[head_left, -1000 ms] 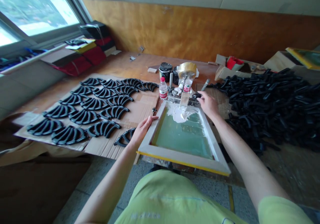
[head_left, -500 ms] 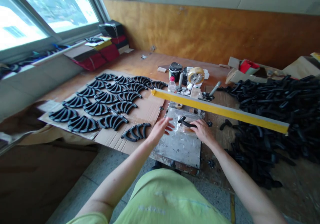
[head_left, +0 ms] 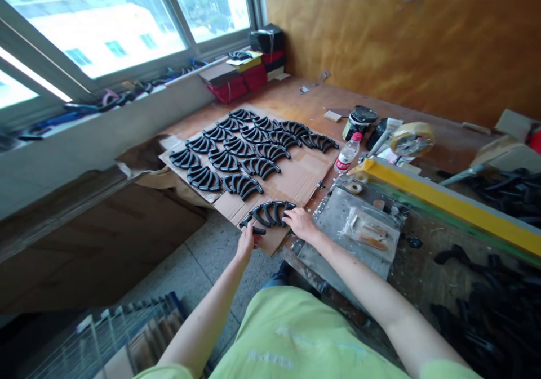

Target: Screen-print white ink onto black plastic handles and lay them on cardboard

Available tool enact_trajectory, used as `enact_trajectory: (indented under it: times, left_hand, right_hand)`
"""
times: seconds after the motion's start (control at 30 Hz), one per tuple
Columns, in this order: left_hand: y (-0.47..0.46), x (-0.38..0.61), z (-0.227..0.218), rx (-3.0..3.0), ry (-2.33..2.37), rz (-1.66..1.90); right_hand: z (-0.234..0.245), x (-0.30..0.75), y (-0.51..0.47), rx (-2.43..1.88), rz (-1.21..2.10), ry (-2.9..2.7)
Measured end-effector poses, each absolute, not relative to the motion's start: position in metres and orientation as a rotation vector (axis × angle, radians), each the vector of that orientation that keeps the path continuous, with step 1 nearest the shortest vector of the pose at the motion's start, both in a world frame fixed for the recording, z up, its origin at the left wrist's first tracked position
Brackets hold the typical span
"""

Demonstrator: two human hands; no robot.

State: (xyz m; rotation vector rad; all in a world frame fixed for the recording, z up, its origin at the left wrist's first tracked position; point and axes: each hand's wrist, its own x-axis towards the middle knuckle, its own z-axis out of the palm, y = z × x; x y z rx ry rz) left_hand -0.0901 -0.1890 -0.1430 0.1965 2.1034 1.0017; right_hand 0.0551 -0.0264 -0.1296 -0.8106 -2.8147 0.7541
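Observation:
My left hand [head_left: 246,244] is closed on the end of a black curved handle [head_left: 258,231], at the near side of a fan-shaped row of black curved handles [head_left: 270,214]. That row lies on the cardboard sheet [head_left: 302,179] near its front corner. My right hand [head_left: 301,224] has its bent fingers against the right end of the same row, gripping it; the fingertips are partly hidden. Farther back on the cardboard rest several more fans of glossy black handles [head_left: 239,147].
Right of the cardboard is a grey metal plate [head_left: 329,252] with a plastic-wrapped bundle [head_left: 372,232]. A yellow-edged bar [head_left: 443,201] spans the right side, beside loose black handles [head_left: 494,311]. A bottle [head_left: 347,152], a black-lidded tub [head_left: 359,121] and a tape roll [head_left: 412,138] stand behind.
The view has swung left. Both hands have moved left to the front row of handles. The handle that was in my right hand over the plate appears to be in my left hand now.

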Motion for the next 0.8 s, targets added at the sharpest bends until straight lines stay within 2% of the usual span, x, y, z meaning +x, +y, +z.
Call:
enact_trajectory:
  times: [0.17,0.33,0.43,0.6,0.8]
  left_hand:
    - [-0.188,-0.124,-0.167,0.218,2.136,0.83]
    - [-0.179,-0.139,-0.174,0.276,2.131,0.697]
    - [-0.178,-0.142,-0.177,0.279,2.12,0.697]
    - [-0.177,-0.14,-0.178,0.248,2.096,0.748]
    - [-0.177,-0.136,-0.172,0.235,2.099,0.785]
  right_hand:
    - [-0.145,0.024,-0.03,-1.005,0.785,-3.029]
    - [-0.147,0.016,-0.023,-0.971,0.832,-3.046]
    - [-0.142,0.018,-0.019,-0.942,0.836,-3.065]
    - [-0.127,0.01,-0.042,-0.863,0.602,-3.032]
    - [-0.132,-0.031,-0.082,-1.026,0.689,-3.071]
